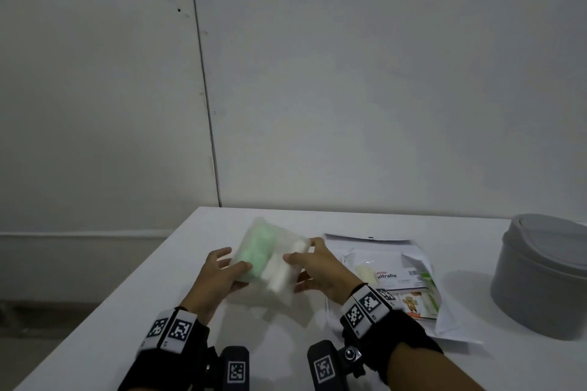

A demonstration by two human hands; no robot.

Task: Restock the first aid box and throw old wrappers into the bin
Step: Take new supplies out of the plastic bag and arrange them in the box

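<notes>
A translucent plastic first aid box with pale green and white rolls inside is held tilted just above the white table. My left hand grips its left side, and my right hand grips its right side with the thumb on top. To the right lies a pile of supplies and wrappers: a white "ultrafix" pack, a small plaster box with an orange figure, and white paper sheets. A grey round bin with a swing lid stands at the far right.
A white panelled wall rises directly behind the table. The table's left edge runs diagonally from the back to the lower left, with floor beyond it. Black wrist bands with square markers sit on both forearms.
</notes>
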